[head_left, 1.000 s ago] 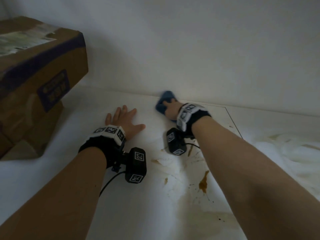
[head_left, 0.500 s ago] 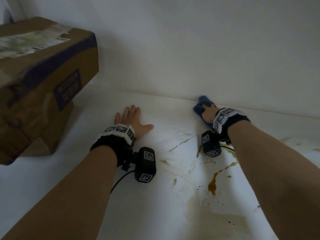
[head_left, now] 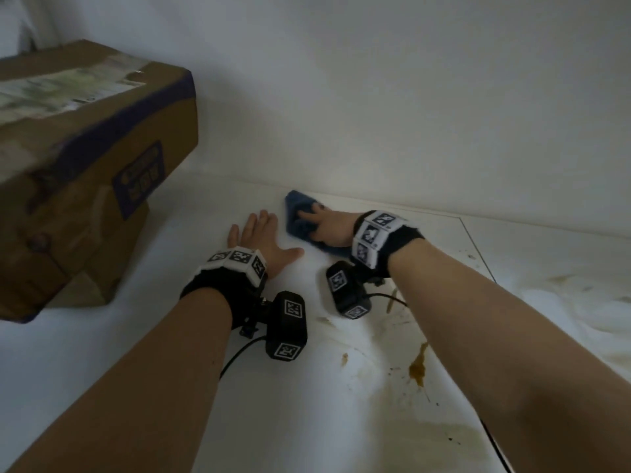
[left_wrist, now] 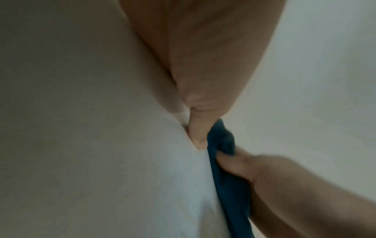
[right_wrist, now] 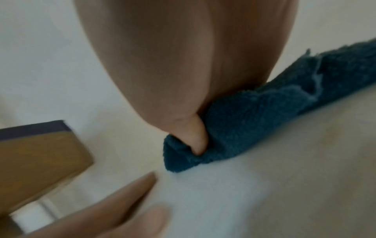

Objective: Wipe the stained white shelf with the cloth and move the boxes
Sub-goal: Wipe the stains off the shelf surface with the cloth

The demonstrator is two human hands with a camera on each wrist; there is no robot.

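Observation:
My right hand (head_left: 319, 225) grips a bunched dark blue cloth (head_left: 298, 213) and holds it down on the white shelf (head_left: 164, 336) near the back wall. The right wrist view shows the thumb dug into a fold of the cloth (right_wrist: 254, 122). My left hand (head_left: 259, 237) lies flat on the shelf with straight fingers, just left of the cloth. Brown stains (head_left: 418, 365) mark the shelf in front of my right wrist. A cardboard box (head_left: 85, 172) with purple tape stands at the left.
The white back wall (head_left: 409, 97) rises just behind the cloth. A seam (head_left: 478, 247) crosses the shelf at the right, with crumpled white material (head_left: 580, 308) beyond it. A faint yellowish smear (head_left: 450, 438) spreads near the front edge.
My right hand has slid the cloth leftwards along the back wall, close to my left hand. The left hand stays flat in place. The view has shifted a little.

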